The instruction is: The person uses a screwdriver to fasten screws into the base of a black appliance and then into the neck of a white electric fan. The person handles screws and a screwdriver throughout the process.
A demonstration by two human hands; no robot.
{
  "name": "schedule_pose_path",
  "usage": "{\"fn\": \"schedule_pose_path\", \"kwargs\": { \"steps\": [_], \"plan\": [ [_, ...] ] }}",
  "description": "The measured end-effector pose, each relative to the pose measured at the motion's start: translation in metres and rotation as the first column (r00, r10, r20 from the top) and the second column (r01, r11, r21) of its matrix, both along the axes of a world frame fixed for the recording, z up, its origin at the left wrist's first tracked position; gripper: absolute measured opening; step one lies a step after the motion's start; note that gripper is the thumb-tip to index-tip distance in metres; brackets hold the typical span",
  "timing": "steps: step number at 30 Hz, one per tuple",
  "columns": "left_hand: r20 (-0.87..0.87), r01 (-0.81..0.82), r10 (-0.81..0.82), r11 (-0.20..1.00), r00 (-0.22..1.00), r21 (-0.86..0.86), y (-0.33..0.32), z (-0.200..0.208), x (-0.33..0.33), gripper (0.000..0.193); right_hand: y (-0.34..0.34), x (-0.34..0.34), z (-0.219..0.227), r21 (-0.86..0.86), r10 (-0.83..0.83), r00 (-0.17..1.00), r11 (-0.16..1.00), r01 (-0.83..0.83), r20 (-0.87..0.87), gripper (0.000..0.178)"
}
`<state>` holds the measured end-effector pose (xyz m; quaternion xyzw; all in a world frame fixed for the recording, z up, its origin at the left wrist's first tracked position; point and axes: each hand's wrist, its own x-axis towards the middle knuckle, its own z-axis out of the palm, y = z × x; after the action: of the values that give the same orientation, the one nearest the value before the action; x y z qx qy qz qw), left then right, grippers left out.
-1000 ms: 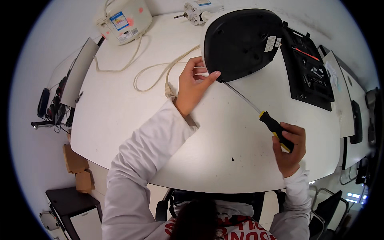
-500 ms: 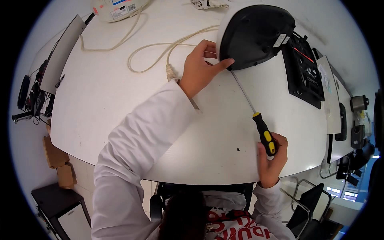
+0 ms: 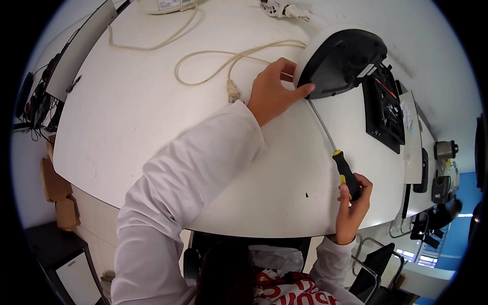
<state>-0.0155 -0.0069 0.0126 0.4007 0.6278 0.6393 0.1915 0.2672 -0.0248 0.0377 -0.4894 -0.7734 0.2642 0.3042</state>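
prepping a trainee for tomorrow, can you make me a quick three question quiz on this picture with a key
1. True or false: the plug lies on the table.
2. Multiple choice: what does the right hand hold?
a) the plug
b) the screwdriver
c) nothing
3. Fill in: the left hand holds a white housing with a ____ underside.

Key: 1 true; 2 b; 3 black.
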Motion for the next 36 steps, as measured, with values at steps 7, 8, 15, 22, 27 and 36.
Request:
{"fn": "schedule_pose_path", "kwargs": {
  "steps": [7, 8, 15, 22, 27, 36],
  "plan": [
    [-0.023, -0.030, 0.030, 0.999, 0.999, 0.012, 0.001, -0.002, 0.001, 0.044, -0.010, -0.014, 0.014, -0.029, 0.014, 0.999, 0.999, -0.016, -0.046, 0.038],
    [-0.027, -0.038, 0.038, 0.999, 0.999, 0.004, 0.002, -0.002, 0.001, 0.043, -0.011, -0.016, 0.017, -0.052, 0.006, 0.998, 0.999, -0.009, -0.064, 0.039],
    [0.020, -0.025, 0.026, 0.999, 0.999, -0.039, -0.004, 0.005, 0.001, 0.044, -0.006, -0.012, 0.021, -0.159, 0.069, 0.995, 0.984, -0.079, -0.066, 0.028],
    [0.029, -0.004, 0.005, 1.000, 1.000, -0.020, -0.006, 0.005, 0.003, 0.044, -0.011, -0.013, 0.020, -0.041, 0.115, 0.989, 0.992, -0.119, -0.089, 0.070],
    [0.009, -0.002, 0.003, 1.000, 1.000, -0.029, -0.005, 0.004, 0.002, 0.045, -0.003, -0.005, 0.010, 0.030, 0.166, 0.978, 0.986, -0.164, -0.128, 0.048],
    [0.068, 0.021, -0.023, 0.999, 0.997, 0.026, -0.003, 0.003, 0.003, 0.045, -0.013, -0.017, 0.026, -0.126, 0.148, 0.987, 0.980, -0.154, -0.057, 0.065]
  ]
}}
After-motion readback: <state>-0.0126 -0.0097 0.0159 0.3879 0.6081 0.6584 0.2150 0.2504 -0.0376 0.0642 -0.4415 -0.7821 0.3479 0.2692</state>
